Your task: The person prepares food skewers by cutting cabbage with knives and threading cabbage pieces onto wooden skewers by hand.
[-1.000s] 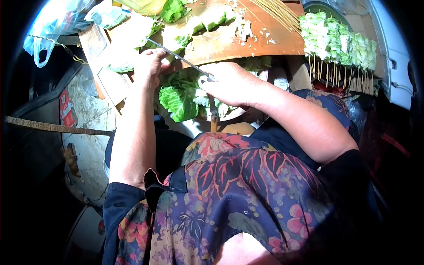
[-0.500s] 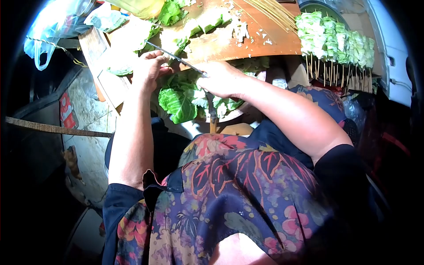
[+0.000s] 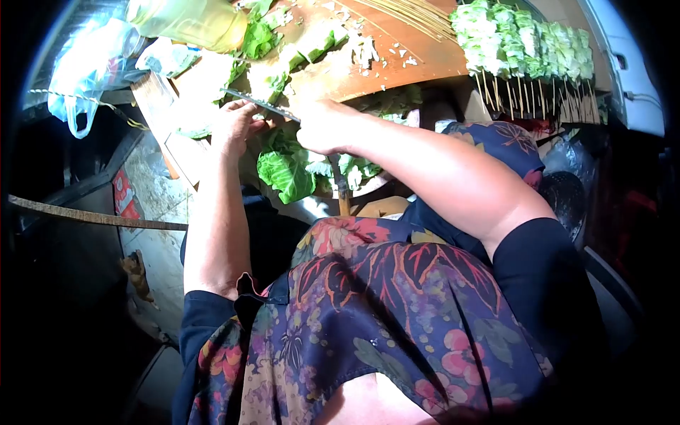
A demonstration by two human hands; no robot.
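Observation:
My right hand is wrapped round the handle of a knife, its thin blade pointing left over the cutting board's near edge. My left hand is beside the blade, with bent fingers and the thumb drawn in; whatever they grip is hidden. Cut green leaves lie in a row just beyond the blade. Another leaf piece rests left of my left hand. Below both hands, large leafy greens sit in a pale container, partly covered by my right forearm.
Bare wooden skewers lie on the orange-brown board among leaf scraps. At the right stand several skewers threaded with folded leaves. A yellowish bag and a blue-white plastic bag are at the upper left.
The view has shifted a little, so the board and skewers sit further left and higher. My right hand and the knife have moved slightly left, closer to my left hand.

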